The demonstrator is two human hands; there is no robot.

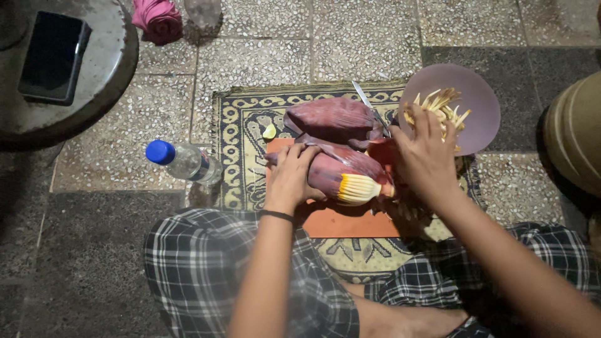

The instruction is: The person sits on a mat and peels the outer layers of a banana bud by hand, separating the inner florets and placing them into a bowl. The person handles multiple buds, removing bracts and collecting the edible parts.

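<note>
Both hands work: left hand [289,177] clamped on banana flower [341,170]; right hand [426,156] grip hidden, cannot tell

A speckled tile floor [350,44] carried a patterned mat [235,134] at its middle, 1 blue-capped bottle [184,161] just beside the mat's left edge, and a pink cloth [158,19] near the far edge.
</note>
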